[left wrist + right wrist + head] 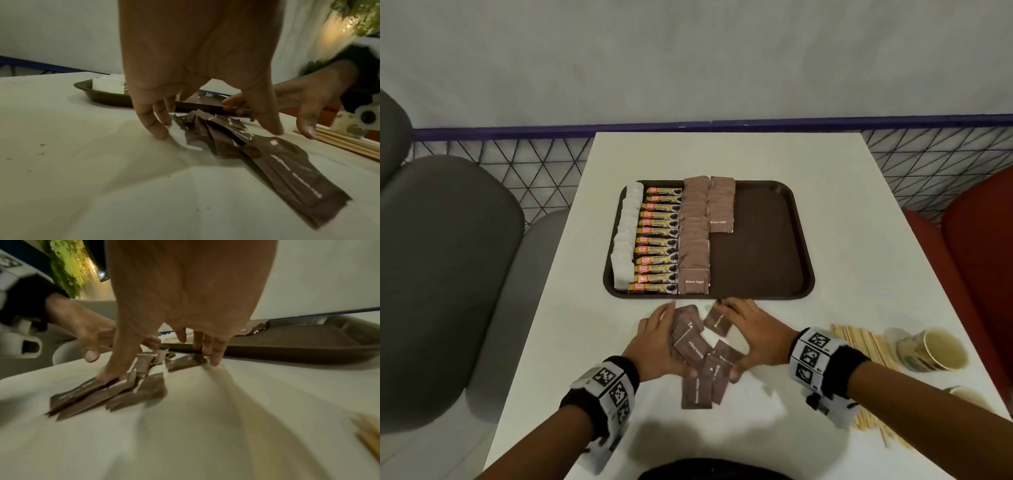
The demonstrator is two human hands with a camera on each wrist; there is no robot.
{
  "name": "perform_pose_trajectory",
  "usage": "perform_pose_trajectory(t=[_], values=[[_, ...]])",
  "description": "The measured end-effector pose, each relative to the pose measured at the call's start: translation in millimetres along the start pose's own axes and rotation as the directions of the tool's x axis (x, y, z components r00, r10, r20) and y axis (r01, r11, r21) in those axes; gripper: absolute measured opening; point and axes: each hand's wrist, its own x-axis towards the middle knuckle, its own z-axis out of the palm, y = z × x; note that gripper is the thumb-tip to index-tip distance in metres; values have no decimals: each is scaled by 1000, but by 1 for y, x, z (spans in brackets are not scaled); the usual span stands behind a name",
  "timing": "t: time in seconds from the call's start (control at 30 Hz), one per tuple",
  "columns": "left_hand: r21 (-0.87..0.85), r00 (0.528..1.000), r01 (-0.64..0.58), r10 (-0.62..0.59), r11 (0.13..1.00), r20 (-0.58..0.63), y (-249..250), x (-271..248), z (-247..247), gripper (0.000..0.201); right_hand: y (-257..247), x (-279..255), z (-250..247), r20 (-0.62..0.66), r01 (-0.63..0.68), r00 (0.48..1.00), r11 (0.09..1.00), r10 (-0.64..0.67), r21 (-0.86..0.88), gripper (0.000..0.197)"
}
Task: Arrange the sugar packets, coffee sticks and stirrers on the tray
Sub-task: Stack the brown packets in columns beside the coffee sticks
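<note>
Both hands, left hand (654, 342) and right hand (753, 329), fingers spread, are herding loose sugar packets (702, 356) on the table (842, 240) before the half-filled tray (763, 246); gathering them into a stack likely comes next.

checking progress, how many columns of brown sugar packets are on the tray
2: a full-length column beside the coffee sticks, and a shorter column to its right at the tray's far end.

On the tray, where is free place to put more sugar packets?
The tray's right half is bare, right of the short brown sugar column, and also below that column. The left half is crowded with white packets, coffee sticks and brown sugar.
</note>
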Motion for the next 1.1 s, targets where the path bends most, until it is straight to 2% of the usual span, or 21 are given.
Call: perform_pose_trajectory(t=[0.07, 0.13, 0.2, 0.3, 0.43, 0.6, 0.67, 0.8, 0.9, 0.97, 1.1], values=[[163, 999, -28, 30, 986, -13, 1, 1, 10, 137, -4, -1, 8, 34, -13, 999, 987, 18, -157, 126], [304, 998, -48, 60, 951, -28, 1, 0, 18, 137, -8, 0, 12, 50, -15, 998, 963, 30, -270, 124], [340, 995, -58, 83, 939, -58, 2, -2, 20, 134, -10, 2, 14, 38, -8, 999, 960, 19, -278, 119], [179, 990, -47, 70, 983, -123, 4, 0, 20, 125, -10, 5, 16, 5, 5, 1000, 996, -5, -84, 105], [-45, 992, -24, 18, 999, -126, 6, 4, 24, 112, -18, 7, 17, -8, 33, 999, 993, -32, 112, 92], [-115, 993, -11, -3, 993, -122, 7, 7, 24, 87, -16, 3, 19, -77, 61, 996, 975, -45, 214, 87], [-110, 992, -4, -10, 994, -126, 5, 9, 24, 78, -13, -4, 18, -107, -16, 993, 969, 44, 246, 92], [-73, 993, 14, -23, 997, -117, 8, 9, 29, 74, -16, -9, 19, -26, -251, 960, 897, 279, 363, 107], [-58, 992, -5, -2, 998, -123, 14, 11, 32, 71, -30, 4, 21, 26, -290, 950, 851, 310, 438, 113], [-64, 992, -27, 19, 998, -126, 19, 11, 34, 71, -39, 16, 18, 46, -318, 943, 847, 331, 426, 115], [-170, 988, -24, -3, 985, -156, 17, 13, 38, 80, -47, 30, 11, 51, -392, 914, 840, 404, 374, 102]])
